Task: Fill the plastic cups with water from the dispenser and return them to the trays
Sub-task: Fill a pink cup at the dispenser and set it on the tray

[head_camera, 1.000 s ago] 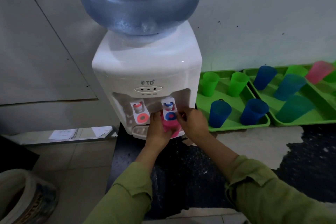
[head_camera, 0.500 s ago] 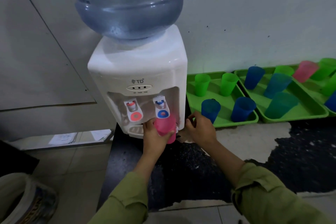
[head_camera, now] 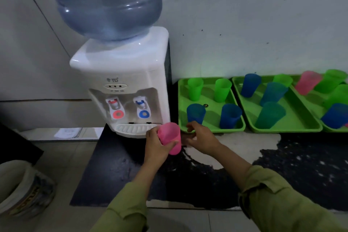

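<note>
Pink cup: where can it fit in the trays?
The near tray is bare between its green cups and blue cups. The middle tray has room left of the teal cup. The right tray is crowded.

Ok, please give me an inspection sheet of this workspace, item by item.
Surface: black counter, with a pale worn patch.
Job's things: pink cup held in front of the dispenser; green trays hold green, blue and pink cups.
Clutter: papers and a bucket low down at left.
Hands: left hand grips the pink cup; right hand holds nothing, fingers loosely curled by the nearest tray.
Cables: nothing seen.
Surroundings: white wall, water bottle on the dispenser, tiled floor.
</note>
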Motion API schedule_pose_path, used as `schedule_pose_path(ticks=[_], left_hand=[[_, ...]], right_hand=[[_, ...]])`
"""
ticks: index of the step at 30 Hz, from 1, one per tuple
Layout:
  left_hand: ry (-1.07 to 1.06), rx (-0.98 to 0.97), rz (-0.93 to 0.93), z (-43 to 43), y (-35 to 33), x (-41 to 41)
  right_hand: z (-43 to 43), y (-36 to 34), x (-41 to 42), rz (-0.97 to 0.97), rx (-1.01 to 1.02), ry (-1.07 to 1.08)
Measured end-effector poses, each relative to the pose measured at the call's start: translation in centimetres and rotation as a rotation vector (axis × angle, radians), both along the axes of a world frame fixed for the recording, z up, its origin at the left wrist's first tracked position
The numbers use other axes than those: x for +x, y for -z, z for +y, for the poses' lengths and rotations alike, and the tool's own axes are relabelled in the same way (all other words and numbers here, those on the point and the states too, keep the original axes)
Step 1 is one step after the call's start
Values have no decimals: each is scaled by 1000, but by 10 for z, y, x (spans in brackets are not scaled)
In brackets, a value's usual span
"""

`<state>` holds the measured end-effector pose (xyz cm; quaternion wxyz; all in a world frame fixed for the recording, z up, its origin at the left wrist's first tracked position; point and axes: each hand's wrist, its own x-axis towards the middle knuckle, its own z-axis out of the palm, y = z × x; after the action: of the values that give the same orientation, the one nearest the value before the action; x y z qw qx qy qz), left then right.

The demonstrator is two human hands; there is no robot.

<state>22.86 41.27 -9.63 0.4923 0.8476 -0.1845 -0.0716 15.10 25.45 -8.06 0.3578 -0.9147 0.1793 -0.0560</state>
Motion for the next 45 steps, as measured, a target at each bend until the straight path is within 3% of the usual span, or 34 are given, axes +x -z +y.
schedule_pose_path(ticks=[4,12,20,30,34,41,45], left_hand=[[18,-69,-27,-39,-9,-33],[143,-108,-56,-131,-34,-93],[328,-137,-49,-218,-45,-137],[520,-80,124,-291,-28,-161],[475,7,74,-303,-11,-157],[535,325,-29,-302,22,-145],[600,366,-63,-298,36,-145]], right_hand=[[-42,-6,-35,11,61,-125],[-115,-20,-98,-90,171,-118],[-178,-17,-153,-213,281,130],[-260,12,-213,-209,279,428],[-291,16,-216,-228,217,543],[-340,35,-185,-267,281,751],[-354,48,-170,-172,285,798]])
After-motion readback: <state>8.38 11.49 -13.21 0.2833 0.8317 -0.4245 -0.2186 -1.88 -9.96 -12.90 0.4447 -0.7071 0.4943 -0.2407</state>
